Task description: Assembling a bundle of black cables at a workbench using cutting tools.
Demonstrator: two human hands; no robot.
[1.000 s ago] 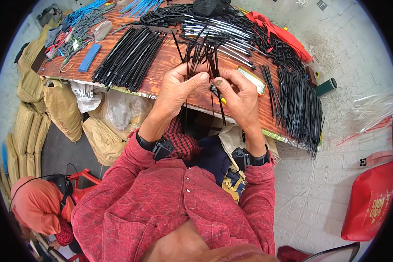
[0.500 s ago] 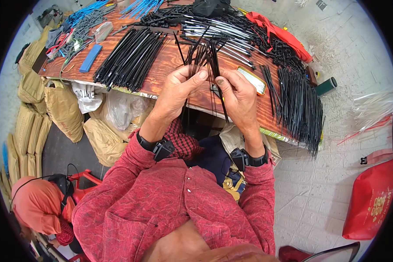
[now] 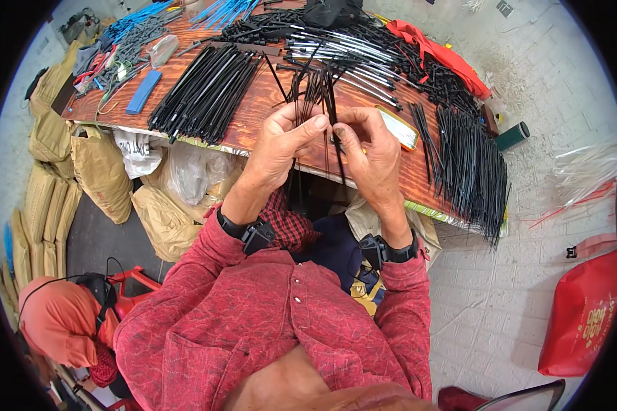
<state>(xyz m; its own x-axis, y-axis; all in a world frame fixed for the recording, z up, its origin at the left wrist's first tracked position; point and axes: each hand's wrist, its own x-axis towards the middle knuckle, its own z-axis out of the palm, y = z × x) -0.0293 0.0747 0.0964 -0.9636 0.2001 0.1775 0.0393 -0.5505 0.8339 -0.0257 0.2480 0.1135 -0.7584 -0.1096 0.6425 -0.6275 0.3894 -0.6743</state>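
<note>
Above the table's near edge, my left hand [image 3: 281, 149] grips a fanned bunch of thin black strips that look like cable ties [image 3: 313, 88]. Their upper ends splay outward and thin tails hang below my fingers. Close beside it, my right hand [image 3: 376, 152] pinches a narrower upright group of the same ties between thumb and fingers. The fingertips of both hands almost meet. A large pile of similar long black ties [image 3: 467, 161] lies at the table's right end, its tails overhanging the edge. Left of my hands is a neat stack of black rods [image 3: 206, 92].
The wooden table [image 3: 257, 109] also bears a blue block [image 3: 142, 92], a yellow-rimmed tray [image 3: 403, 130], silver rods [image 3: 343, 48] and a red cloth [image 3: 439, 56]. A dark green cylinder [image 3: 513, 136] stands past its right end. Brown sacks [image 3: 99, 171] sit left; another person [image 3: 58, 322] is lower left.
My right hand has shifted slightly left, bringing its group of ties closer to the left hand's bunch. Both hands keep their grip.
</note>
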